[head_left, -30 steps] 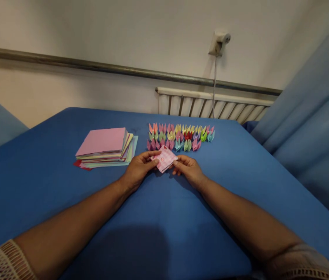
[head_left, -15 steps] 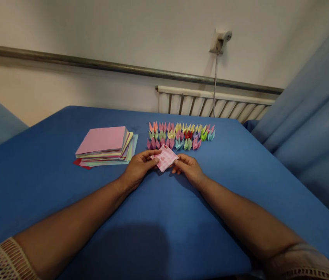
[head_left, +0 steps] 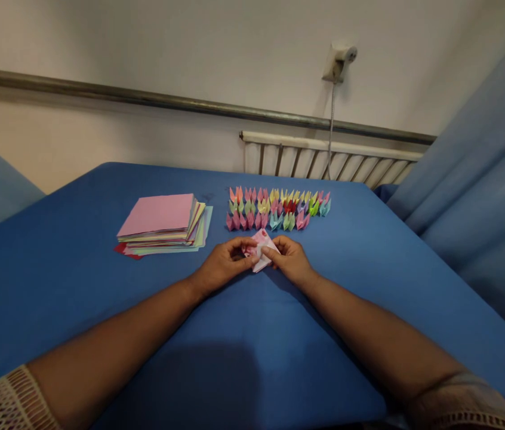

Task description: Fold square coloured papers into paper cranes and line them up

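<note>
Head view, nearest first: above the blue-covered table (head_left: 252,322), my two hands meet on one small piece. My left hand (head_left: 222,263) pinches the near-left side of a pink-and-white patterned square of folded paper (head_left: 265,238), turned cornerwise to me; my right hand (head_left: 295,261) grips its right side, thumb lying on the face. Both grips are narrow, with only paper between thumb and fingers. I judge this a folding step, with an edge being turned in under my right thumb; the next move seems to call for lining that edge up and pressing the crease while my left hand steadies the layers. Half a second ago that thumb was at the right corner; now it sits farther in, and the paper is slightly rightward and nearer me. Beyond my left hand, to its left, a thick stack of coloured paper sheets (head_left: 158,215), pink on top, is unmoved, as are three rows of small multicoloured folded-paper birds (head_left: 276,207) just past my fingertips. Farther ahead of my right hand is a white ribbed radiator (head_left: 315,147).
</note>
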Demonstrator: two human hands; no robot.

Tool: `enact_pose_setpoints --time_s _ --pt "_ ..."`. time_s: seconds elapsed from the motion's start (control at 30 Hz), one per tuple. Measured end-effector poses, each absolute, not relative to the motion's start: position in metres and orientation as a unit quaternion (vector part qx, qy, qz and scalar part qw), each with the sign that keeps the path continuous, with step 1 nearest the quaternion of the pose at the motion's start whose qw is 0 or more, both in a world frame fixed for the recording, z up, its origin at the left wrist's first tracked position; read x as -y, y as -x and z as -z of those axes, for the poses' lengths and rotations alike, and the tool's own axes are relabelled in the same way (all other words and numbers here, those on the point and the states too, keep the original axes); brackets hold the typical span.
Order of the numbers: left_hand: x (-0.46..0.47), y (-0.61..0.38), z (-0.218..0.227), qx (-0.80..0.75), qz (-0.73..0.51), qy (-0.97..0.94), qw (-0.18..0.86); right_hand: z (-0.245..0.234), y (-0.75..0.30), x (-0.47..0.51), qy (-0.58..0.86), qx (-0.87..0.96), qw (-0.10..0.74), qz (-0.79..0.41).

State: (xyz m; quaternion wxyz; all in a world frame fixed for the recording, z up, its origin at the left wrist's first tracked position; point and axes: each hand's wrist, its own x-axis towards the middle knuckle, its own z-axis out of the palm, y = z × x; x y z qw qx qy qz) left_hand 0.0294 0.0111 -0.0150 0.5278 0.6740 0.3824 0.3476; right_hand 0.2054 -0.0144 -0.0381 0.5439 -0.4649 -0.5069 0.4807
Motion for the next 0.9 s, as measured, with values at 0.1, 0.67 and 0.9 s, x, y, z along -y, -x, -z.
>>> enact_pose_setpoints --time_s 0.1,0.67,0.9 --pt "-0.007 -0.032 0.013 -0.380 -0.349 -0.724 0.458 0.044 -0.204 0.016 0.479 0.535 0.532 -0.449" --pt "-0.008 -0.032 0.011 -0.465 -0.364 -0.714 0.375 0.048 -0.203 0.024 0.505 0.606 0.501 -0.355" --pt "-0.009 -0.029 0.010 -0.497 -0.334 -0.738 0.310 0.035 -0.202 0.032 0.450 0.609 0.524 -0.390"
